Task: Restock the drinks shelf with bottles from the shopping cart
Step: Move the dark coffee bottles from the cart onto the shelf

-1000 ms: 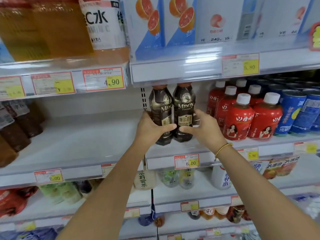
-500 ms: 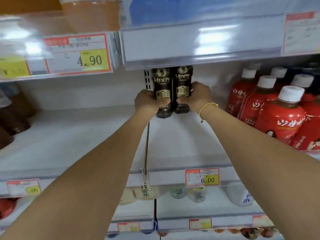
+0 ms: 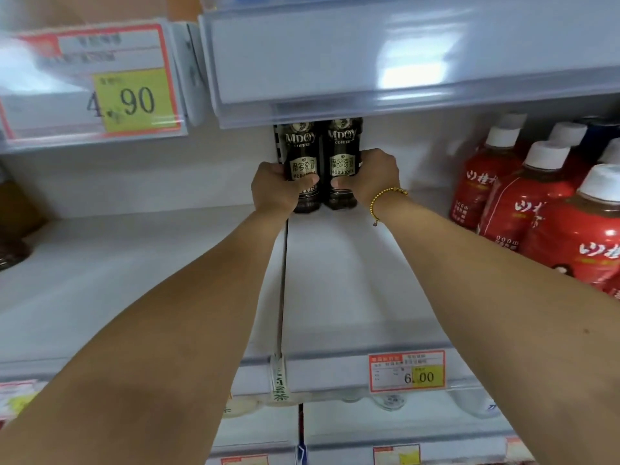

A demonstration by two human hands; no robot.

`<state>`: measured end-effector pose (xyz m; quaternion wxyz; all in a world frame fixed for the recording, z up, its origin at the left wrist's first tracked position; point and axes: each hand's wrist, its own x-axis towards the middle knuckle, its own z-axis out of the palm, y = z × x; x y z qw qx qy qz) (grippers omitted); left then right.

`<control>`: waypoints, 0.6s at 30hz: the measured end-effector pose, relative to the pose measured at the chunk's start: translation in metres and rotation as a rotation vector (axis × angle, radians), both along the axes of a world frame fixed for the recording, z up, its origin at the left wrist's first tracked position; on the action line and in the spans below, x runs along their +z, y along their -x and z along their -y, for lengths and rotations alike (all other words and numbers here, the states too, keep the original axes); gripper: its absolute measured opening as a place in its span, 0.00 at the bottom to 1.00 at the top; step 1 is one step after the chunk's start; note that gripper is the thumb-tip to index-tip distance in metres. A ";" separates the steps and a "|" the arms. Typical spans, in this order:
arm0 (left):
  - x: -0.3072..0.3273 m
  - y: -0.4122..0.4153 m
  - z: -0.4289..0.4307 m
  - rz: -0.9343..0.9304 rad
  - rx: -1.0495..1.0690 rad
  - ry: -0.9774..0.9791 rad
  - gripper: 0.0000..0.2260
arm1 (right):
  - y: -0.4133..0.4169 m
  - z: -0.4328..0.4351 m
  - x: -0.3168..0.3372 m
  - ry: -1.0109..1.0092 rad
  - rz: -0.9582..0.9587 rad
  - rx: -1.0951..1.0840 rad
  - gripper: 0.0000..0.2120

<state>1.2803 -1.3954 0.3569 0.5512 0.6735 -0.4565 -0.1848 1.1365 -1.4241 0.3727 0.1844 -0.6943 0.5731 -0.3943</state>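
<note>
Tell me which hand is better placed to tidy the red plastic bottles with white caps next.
Right, probably. The right hand, gripping the right dark brown coffee bottle, sits nearer the red white-capped bottles; the left hand holds the other coffee bottle farther away.

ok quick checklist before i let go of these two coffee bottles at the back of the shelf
1. Left hand grip on left coffee bottle: ok.
2. Right hand grip on right coffee bottle: ok.
3. Both bottles upright, labels forward: ok.
4. Bases flat on the shelf: cannot tell, left base hidden by the hand.
5. Gap to the red bottles: ok.
6. Caps clear of the upper shelf edge: cannot tell, hidden.
</note>
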 end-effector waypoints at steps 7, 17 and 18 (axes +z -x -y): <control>-0.002 -0.008 0.006 0.083 -0.014 -0.021 0.28 | -0.001 -0.001 0.001 -0.012 -0.003 -0.004 0.23; 0.022 0.017 -0.069 0.122 -0.029 0.040 0.09 | 0.012 -0.051 0.024 -0.105 -0.233 0.047 0.18; 0.023 0.023 -0.089 0.137 -0.027 0.109 0.13 | 0.016 -0.063 0.028 -0.073 -0.270 0.036 0.21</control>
